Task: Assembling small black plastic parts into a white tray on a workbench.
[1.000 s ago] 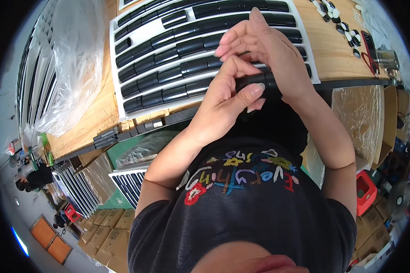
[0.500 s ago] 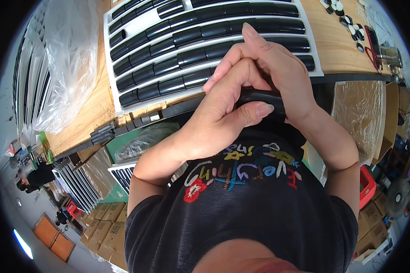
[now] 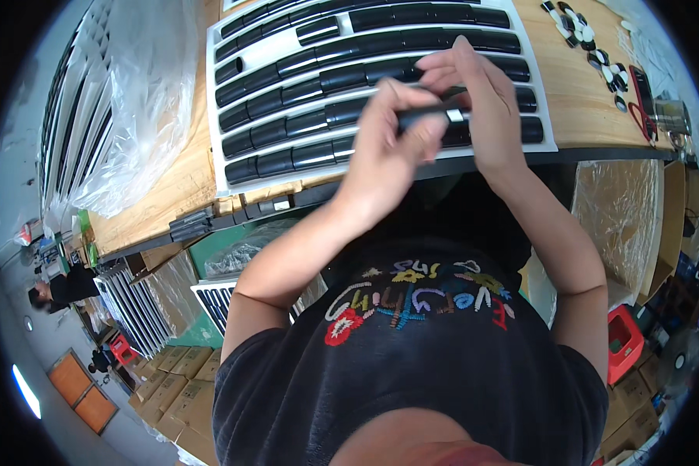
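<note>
Between my hands is a glossy black cylinder (image 3: pixel 421 118), held above the near edge of a white tray (image 3: pixel 219 167). My left hand (image 3: pixel 380 155), blurred by motion, closes its thumb and fingers round the cylinder's left part. My right hand (image 3: pixel 489 113) cups the right end, thumb pointing up and some fingers reaching left behind it. A small bright patch shows on the cylinder near the right palm. Rows of similar black cylinders (image 3: pixel 311 124) lie end to end in the tray, with a gap in a far row.
Clear plastic sheeting (image 3: pixel 151 116) hangs beside stacked trays at the left. Black and white round caps (image 3: pixel 575 27), red-handled scissors (image 3: pixel 639 116) and a metal cup (image 3: pixel 670 116) sit on the wooden table's right. Below are cardboard boxes (image 3: pixel 182 400) and a red stool (image 3: pixel 625 342). A person (image 3: pixel 70 287) is far left.
Both hands have moved away from my body, taking the black cylinder over the tray's near edge. My left hand's fingers have slid off the right hand's and now sit lower on the cylinder.
</note>
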The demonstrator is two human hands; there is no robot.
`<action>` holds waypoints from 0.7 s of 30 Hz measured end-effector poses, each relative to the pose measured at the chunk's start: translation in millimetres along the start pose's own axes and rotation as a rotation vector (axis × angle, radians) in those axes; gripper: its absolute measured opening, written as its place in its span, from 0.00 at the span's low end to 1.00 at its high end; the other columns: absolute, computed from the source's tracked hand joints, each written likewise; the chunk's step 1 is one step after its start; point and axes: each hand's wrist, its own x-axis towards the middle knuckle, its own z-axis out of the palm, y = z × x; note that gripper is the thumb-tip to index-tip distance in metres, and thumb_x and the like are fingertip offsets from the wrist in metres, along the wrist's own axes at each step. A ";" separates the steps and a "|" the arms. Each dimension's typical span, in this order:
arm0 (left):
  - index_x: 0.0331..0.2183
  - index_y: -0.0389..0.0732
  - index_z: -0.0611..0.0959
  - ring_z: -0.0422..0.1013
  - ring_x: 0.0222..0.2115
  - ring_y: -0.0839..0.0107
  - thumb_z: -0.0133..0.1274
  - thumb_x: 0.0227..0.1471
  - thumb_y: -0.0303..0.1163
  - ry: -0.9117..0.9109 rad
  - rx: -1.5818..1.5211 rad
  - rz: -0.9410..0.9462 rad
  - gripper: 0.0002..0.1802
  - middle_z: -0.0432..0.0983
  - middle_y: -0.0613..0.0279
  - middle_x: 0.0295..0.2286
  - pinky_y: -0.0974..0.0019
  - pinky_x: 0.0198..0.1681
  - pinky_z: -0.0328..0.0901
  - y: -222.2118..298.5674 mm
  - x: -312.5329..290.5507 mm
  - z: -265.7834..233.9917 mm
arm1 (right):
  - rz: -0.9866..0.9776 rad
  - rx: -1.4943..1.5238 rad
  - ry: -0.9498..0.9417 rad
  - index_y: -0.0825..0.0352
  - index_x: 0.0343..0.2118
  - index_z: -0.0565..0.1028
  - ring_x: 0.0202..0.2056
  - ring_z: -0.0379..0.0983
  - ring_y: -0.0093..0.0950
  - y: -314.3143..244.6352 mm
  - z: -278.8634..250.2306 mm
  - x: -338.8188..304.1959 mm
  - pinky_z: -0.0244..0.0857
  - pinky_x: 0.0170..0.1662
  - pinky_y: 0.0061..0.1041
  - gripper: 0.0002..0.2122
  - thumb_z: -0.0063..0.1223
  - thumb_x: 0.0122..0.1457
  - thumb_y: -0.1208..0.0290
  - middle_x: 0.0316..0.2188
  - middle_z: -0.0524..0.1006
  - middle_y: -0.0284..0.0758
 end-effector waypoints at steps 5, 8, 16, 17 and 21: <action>0.45 0.35 0.72 0.71 0.32 0.76 0.49 0.61 0.28 -0.044 0.155 -0.049 0.11 0.73 0.58 0.35 0.73 0.39 0.66 17.3 35.5 -34.8 | 0.020 -0.060 -0.059 0.66 0.40 0.78 0.27 0.65 0.12 2.6 -16.5 -1.7 0.58 0.32 0.12 0.10 0.52 0.62 0.66 0.26 0.73 0.23; 0.41 0.37 0.76 0.71 0.37 0.75 0.50 0.60 0.29 0.019 0.470 0.117 0.09 0.75 0.62 0.34 0.71 0.45 0.65 13.2 73.2 -74.3 | -0.007 -0.155 -0.088 0.65 0.43 0.77 0.31 0.68 0.14 13.5 -51.7 31.5 0.61 0.35 0.14 0.13 0.51 0.63 0.61 0.30 0.75 0.25; 0.35 0.37 0.76 0.71 0.33 0.75 0.54 0.56 0.28 0.041 0.431 0.291 0.07 0.75 0.63 0.30 0.71 0.39 0.66 -13.9 93.1 -39.5 | -0.038 -0.090 -0.090 0.65 0.46 0.75 0.31 0.69 0.16 29.5 -33.0 34.5 0.64 0.36 0.16 0.14 0.52 0.63 0.62 0.34 0.75 0.28; 0.35 0.37 0.76 0.72 0.33 0.74 0.55 0.56 0.29 0.041 0.438 0.291 0.07 0.75 0.63 0.29 0.70 0.39 0.67 -11.8 92.6 -42.5 | -0.047 -0.098 -0.061 0.65 0.46 0.75 0.30 0.69 0.16 31.5 -44.8 40.2 0.64 0.36 0.15 0.14 0.53 0.62 0.64 0.32 0.76 0.29; 0.38 0.37 0.78 0.72 0.36 0.60 0.60 0.50 0.34 0.471 1.379 0.632 0.15 0.75 0.51 0.35 0.62 0.41 0.68 9.3 119.8 -137.8 | -0.245 -0.336 0.233 0.67 0.46 0.77 0.30 0.72 0.15 43.2 -129.6 82.7 0.66 0.36 0.15 0.15 0.57 0.60 0.65 0.28 0.77 0.29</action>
